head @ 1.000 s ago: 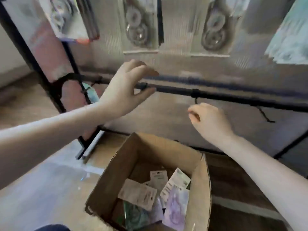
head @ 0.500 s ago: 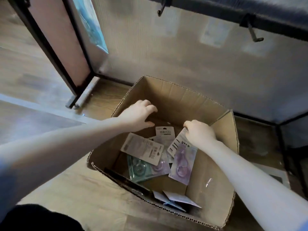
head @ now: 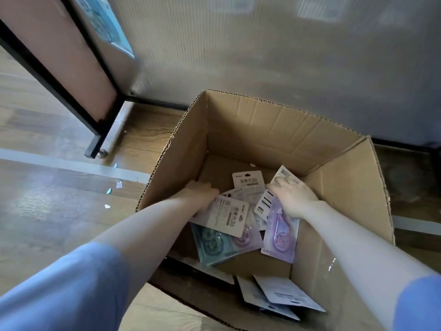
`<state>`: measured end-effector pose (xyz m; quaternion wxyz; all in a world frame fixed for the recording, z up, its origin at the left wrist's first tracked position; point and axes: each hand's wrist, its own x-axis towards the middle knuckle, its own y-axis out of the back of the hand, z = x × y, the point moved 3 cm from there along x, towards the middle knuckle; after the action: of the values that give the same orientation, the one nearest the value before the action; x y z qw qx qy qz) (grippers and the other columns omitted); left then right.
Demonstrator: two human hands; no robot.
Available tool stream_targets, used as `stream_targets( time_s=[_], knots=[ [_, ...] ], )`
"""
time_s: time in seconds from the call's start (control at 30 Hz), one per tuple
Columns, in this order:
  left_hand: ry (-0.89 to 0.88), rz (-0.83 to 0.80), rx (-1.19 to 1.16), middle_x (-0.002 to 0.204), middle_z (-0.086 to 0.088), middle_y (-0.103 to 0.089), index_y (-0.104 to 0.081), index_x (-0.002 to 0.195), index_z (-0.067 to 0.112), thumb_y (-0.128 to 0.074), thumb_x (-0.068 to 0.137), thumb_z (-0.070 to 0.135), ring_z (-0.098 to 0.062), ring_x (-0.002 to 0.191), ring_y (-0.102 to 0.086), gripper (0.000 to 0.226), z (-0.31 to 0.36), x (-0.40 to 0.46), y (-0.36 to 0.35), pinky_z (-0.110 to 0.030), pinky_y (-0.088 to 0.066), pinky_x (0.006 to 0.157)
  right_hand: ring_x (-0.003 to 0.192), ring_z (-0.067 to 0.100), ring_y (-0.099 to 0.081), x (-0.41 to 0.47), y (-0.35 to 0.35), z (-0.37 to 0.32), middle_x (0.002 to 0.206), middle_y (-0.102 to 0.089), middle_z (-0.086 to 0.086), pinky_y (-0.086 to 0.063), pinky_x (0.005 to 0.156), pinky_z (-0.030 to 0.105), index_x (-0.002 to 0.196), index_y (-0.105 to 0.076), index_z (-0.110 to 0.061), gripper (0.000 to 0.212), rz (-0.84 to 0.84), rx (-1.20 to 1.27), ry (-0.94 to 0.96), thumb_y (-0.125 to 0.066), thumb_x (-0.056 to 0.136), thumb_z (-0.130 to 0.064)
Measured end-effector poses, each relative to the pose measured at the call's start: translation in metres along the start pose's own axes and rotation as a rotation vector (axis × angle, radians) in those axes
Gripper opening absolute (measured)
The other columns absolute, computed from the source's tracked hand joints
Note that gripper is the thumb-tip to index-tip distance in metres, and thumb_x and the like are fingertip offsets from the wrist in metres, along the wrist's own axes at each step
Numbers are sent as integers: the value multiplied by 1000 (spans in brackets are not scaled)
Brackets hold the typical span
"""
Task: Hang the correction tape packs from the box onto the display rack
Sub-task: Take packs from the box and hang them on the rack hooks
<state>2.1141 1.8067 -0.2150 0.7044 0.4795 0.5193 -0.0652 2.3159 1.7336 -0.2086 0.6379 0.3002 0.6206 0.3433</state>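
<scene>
Open cardboard box (head: 262,130) on a wooden floor (head: 47,211), just in front of the display rack's black frame (head: 71,91) and its grey ribbed back panel (head: 262,56). Inside the box, a loose heap of correction tape packs. Left hand (head: 202,194) down at the box's left inner wall, fingers tucked against the edge of a white-backed pack (head: 224,217) lying face down; whether gripping it or only touching, cannot tell. Under that pack, a teal pack (head: 212,244) and a purple one beside it. Right hand (head: 291,197) toward the box's right side, resting palm-down on a purple pack (head: 279,237), fingers curled over its top edge and onto another white card (head: 248,182) behind. Two more packs (head: 281,295) face down against the box's near wall. Blue sleeves (head: 59,290) on both arms. Small scraps of paper (head: 114,185) on the floor left of the box.
</scene>
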Motion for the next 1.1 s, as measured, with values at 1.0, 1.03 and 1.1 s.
stream_targets(
  time_s=[1.0, 1.03, 1.1],
  knots=[
    [-184, -421, -462, 91, 2, -59, -59, 93, 18, -59, 89, 36, -11, 81, -52, 18, 29, -23, -23, -22, -43, 72, 122, 26, -43, -10, 17, 8, 128, -50, 4, -33, 100, 36, 119, -53, -21, 41, -143, -69, -189, -68, 81, -27],
    [-177, -338, -468, 88, 3, -58, -57, 90, 18, -60, 88, 39, -11, 78, -52, 21, 31, -18, -27, -22, -42, 69, 125, 27, -40, -9, 12, 8, 131, -45, 5, -32, 101, 37, 124, -50, -22, 52, -194, -85, -210, -72, 78, -31],
    [-161, -158, -449, 99, -1, -59, -54, 95, 15, -66, 82, 40, -16, 86, -54, 31, 31, -8, -32, -27, -44, 73, 126, 29, -39, -8, 7, 8, 135, -42, 7, -32, 101, 38, 130, -46, -23, 67, -287, -95, -260, -76, 72, -38]
  ],
)
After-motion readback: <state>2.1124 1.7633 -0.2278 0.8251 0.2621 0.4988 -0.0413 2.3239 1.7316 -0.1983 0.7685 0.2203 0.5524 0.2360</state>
